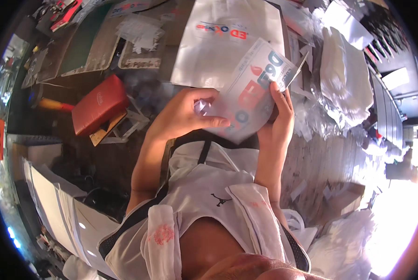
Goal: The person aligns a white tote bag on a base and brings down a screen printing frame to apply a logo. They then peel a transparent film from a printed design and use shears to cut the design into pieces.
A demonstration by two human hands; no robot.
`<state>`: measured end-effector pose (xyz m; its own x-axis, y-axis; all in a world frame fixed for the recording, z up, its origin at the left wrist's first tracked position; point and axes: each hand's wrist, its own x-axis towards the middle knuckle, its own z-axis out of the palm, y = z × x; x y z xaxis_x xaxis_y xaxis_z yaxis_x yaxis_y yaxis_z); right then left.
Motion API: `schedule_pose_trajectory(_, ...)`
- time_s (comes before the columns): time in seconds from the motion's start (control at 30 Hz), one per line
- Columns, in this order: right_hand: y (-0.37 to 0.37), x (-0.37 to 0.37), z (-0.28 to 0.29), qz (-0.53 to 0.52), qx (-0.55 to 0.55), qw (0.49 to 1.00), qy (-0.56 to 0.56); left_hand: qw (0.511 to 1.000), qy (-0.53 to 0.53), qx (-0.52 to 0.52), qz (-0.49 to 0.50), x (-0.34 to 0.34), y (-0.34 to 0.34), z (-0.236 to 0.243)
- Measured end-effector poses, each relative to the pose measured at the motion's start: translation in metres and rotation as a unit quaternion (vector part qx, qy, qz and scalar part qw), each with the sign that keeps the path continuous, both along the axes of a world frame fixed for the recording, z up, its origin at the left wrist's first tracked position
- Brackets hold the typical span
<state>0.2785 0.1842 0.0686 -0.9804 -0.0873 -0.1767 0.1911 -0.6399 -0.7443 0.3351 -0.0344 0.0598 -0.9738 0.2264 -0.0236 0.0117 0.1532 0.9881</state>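
My right hand [280, 109] grips a translucent printed plastic bag [252, 86] by its right side, with the thumb on top near a folded corner. The bag has red and blue-green print and hangs tilted above my lap. My left hand [183, 112] is curled at the bag's left side, around a small crumpled white scrap [201, 107]. Its thumb points right, over the bag's lower part; whether it touches the plastic I cannot tell. Beyond both hands, a large white bag [218, 56] with red and blue print lies flat on the work surface.
Left of my arm, a red padded seat [99, 105] lies tilted beside a wooden frame. A stack of clear-wrapped white bags [346, 77] is at the far right. White panels [64, 210] lean at the lower left, and a cardboard box [342, 203] stands on the floor at right.
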Motion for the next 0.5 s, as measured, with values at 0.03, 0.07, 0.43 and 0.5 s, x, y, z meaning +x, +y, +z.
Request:
schedule_pose_trajectory(0.03,0.007,0.000,-0.002,-0.004,-0.005,1.000,-0.002,0.999,-0.014,0.019,-0.021,-0.007,0.006,-0.004)
schedule_pose_trajectory(0.07,0.012,0.001,-0.001,-0.040,-0.025,0.999,-0.021,0.998,-0.029,0.037,-0.041,-0.012,0.013,-0.008)
schedule_pose_trajectory(0.43,0.065,-0.016,-0.028,-0.128,0.060,0.988,-0.056,0.992,-0.070,0.081,-0.066,-0.026,0.044,-0.015)
schedule_pose_trajectory(0.5,0.068,-0.019,-0.026,-0.147,0.058,0.986,-0.058,0.994,-0.057,0.054,-0.070,-0.026,0.041,-0.016)
